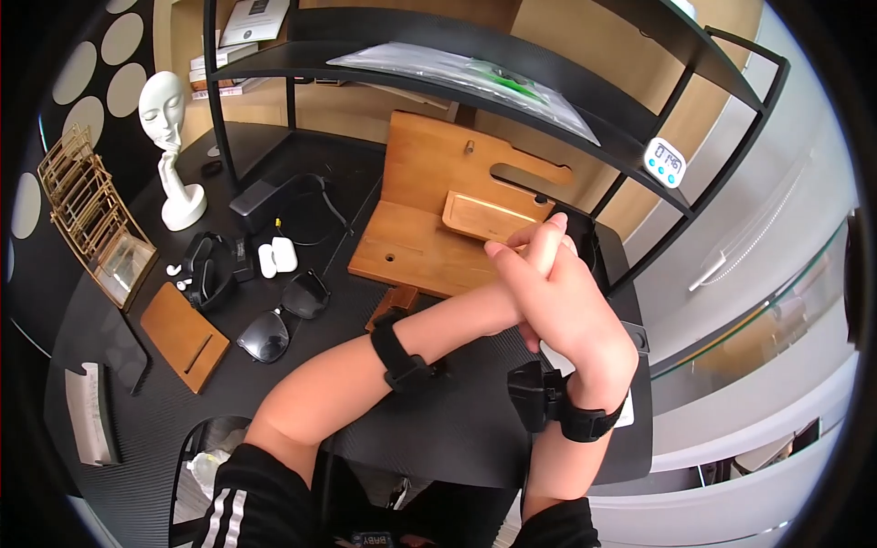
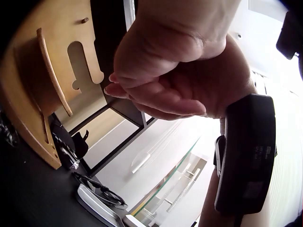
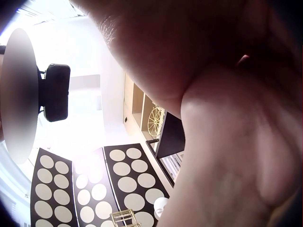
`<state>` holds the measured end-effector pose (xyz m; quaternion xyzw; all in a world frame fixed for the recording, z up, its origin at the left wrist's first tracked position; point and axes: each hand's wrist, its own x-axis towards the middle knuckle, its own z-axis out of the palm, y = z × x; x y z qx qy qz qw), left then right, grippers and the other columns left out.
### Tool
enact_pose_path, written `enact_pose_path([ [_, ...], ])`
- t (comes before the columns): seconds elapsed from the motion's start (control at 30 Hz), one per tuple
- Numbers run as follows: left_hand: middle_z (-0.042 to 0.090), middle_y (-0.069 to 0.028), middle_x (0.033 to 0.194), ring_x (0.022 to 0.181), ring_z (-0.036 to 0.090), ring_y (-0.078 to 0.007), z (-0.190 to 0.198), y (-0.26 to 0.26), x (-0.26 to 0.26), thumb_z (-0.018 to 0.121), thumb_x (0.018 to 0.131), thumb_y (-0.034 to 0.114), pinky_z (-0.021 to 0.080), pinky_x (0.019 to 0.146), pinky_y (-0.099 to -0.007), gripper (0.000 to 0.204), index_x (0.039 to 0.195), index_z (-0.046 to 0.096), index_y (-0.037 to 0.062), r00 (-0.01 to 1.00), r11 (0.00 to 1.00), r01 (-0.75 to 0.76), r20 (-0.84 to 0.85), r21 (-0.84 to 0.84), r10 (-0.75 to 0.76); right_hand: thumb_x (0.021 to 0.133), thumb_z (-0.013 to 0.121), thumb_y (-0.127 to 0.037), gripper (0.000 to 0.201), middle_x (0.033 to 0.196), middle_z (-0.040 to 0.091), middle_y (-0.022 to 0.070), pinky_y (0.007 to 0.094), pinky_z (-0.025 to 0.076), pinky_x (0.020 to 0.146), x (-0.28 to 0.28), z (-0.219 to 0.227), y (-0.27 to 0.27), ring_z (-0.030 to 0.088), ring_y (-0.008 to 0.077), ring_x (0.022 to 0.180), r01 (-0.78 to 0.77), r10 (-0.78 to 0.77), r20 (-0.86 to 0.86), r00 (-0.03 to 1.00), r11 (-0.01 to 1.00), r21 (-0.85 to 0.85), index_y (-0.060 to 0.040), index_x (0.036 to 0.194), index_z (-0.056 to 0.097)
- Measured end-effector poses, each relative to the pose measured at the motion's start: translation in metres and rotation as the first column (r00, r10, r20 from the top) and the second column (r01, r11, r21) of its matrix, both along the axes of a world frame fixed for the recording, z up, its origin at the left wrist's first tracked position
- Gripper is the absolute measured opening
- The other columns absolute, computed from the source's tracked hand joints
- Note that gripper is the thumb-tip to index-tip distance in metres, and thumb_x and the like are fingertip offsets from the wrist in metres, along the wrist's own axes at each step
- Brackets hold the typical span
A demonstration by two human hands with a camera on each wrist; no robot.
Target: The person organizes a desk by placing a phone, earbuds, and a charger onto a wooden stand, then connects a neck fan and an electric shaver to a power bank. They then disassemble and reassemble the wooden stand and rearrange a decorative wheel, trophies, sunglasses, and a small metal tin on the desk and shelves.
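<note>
Both hands meet in front of the wooden desk stand (image 1: 416, 247), near its right side in the head view. My right hand (image 1: 574, 301) folds over my left hand (image 2: 156, 61), its thumb lying across the left. Much of the left hand is hidden from above. In the left wrist view its bent wrist and curled fingers press against the right palm. Neither hand shows an object between the fingers. Each wrist wears a black strap; the right one carries a black camera (image 1: 530, 395). Skin fills most of the right wrist view.
Left on the black desk lie sunglasses (image 1: 285, 315), a white earbud case (image 1: 277, 258), headphones (image 1: 210, 271) and a brown leather piece (image 1: 183, 336). A white face sculpture (image 1: 178, 183) and gold wire rack (image 1: 96, 215) stand behind. A shelf holds a timer (image 1: 665, 163).
</note>
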<state>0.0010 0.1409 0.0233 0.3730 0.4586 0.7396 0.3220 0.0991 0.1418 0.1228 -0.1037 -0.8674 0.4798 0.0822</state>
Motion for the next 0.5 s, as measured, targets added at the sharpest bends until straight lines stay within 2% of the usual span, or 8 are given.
enact_pose_path([
  [0.1, 0.043, -0.0021, 0.062, 0.053, 0.047, -0.0148, -0.009, 0.004, 0.002, 0.015, 0.094, 0.057, 0.036, 0.046, -0.0265, 0.061, 0.072, 0.043, 0.0077, 0.996, 0.993, -0.049, -0.067, 0.110, 0.057, 0.086, 0.061, -0.034, 0.039, 0.076, 0.052, 0.0098, 0.0266, 0.041, 0.042, -0.003, -0.007, 0.006, 0.047, 0.0131, 0.043, 0.008, -0.009, 0.040, 0.999, 1.000, 0.013, 0.0028, 0.093, 0.051],
  [0.13, 0.044, -0.0026, 0.062, 0.048, 0.047, -0.0150, -0.010, 0.003, 0.002, 0.015, 0.093, 0.057, 0.035, 0.038, -0.0262, 0.059, 0.073, 0.043, 0.0079, 0.993, 0.987, -0.067, -0.090, 0.145, 0.081, 0.086, 0.062, -0.034, 0.040, 0.075, 0.051, 0.0094, 0.0266, 0.043, 0.044, -0.012, -0.020, 0.014, 0.051, 0.0138, 0.046, -0.002, 0.030, -0.124, 0.992, 0.976, 0.219, 0.0029, 0.094, 0.048],
  [0.17, 0.044, -0.0032, 0.061, 0.044, 0.048, -0.0152, -0.010, 0.001, 0.001, 0.016, 0.093, 0.056, 0.034, 0.030, -0.0259, 0.058, 0.074, 0.043, 0.0082, 0.988, 0.980, -0.088, -0.112, 0.180, 0.109, 0.086, 0.062, -0.034, 0.040, 0.075, 0.051, 0.0094, 0.0266, 0.043, 0.044, -0.010, -0.022, 0.024, 0.051, 0.0138, 0.046, -0.007, 0.035, -0.127, 0.991, 0.976, 0.217, 0.0029, 0.094, 0.048],
  [0.23, 0.043, -0.0030, 0.058, 0.041, 0.046, -0.0147, -0.001, -0.014, 0.002, 0.017, 0.093, 0.056, 0.034, 0.032, -0.0258, 0.059, 0.073, 0.043, 0.0073, 0.982, 0.993, -0.098, -0.154, 0.062, 0.107, 0.086, 0.062, -0.031, 0.042, 0.078, 0.054, 0.0087, 0.0257, 0.045, 0.049, -0.006, -0.012, 0.025, 0.056, 0.0143, 0.053, -0.132, 0.127, 0.186, 0.974, 0.991, 0.018, 0.0035, 0.104, 0.046],
  [0.3, 0.043, -0.0029, 0.055, 0.039, 0.044, -0.0141, 0.008, -0.036, 0.003, 0.019, 0.094, 0.056, 0.034, 0.034, -0.0256, 0.059, 0.072, 0.042, 0.0065, 0.976, 0.991, -0.119, -0.191, -0.058, 0.106, 0.087, 0.062, -0.029, 0.045, 0.080, 0.055, 0.0084, 0.0252, 0.047, 0.054, -0.004, -0.011, 0.028, 0.058, 0.0141, 0.059, -0.252, 0.255, 0.163, 0.953, 0.967, -0.043, 0.0033, 0.111, 0.044],
  [0.37, 0.045, -0.0051, 0.053, 0.036, 0.043, -0.0140, 0.024, -0.067, 0.008, 0.020, 0.094, 0.055, 0.035, 0.036, -0.0250, 0.060, 0.075, 0.046, 0.0042, 0.907, 0.977, -0.130, -0.418, -0.166, 0.050, 0.087, 0.062, -0.027, 0.048, 0.082, 0.057, 0.0082, 0.0247, 0.048, 0.059, -0.007, -0.012, 0.030, 0.060, 0.0138, 0.065, -0.369, 0.380, 0.124, 0.917, 0.924, -0.100, 0.0032, 0.119, 0.042],
  [0.43, 0.050, -0.0083, 0.056, 0.041, 0.049, -0.0167, 0.039, -0.101, 0.021, 0.023, 0.094, 0.055, 0.041, 0.040, -0.0286, 0.062, 0.078, 0.050, 0.0014, 0.940, 0.941, -0.121, -0.342, -0.316, 0.006, 0.088, 0.062, -0.026, 0.058, 0.086, 0.059, 0.0073, 0.0253, 0.048, 0.071, -0.011, -0.019, 0.029, 0.061, 0.0124, 0.075, -0.695, 0.695, 0.030, 0.719, 0.719, -0.001, 0.0010, 0.131, 0.035],
  [0.5, 0.054, -0.0138, 0.059, 0.047, 0.055, -0.0228, 0.028, -0.123, 0.024, 0.032, 0.093, 0.053, 0.045, 0.048, -0.0339, 0.058, 0.079, 0.053, 0.0005, 0.666, 0.888, -0.445, -0.706, -0.118, 0.240, 0.087, 0.064, -0.025, 0.063, 0.093, 0.062, 0.0113, 0.0286, 0.047, 0.082, -0.007, -0.021, 0.022, 0.062, 0.0172, 0.085, -0.720, 0.720, 0.055, 0.692, 0.694, -0.016, -0.0008, 0.136, 0.033],
])
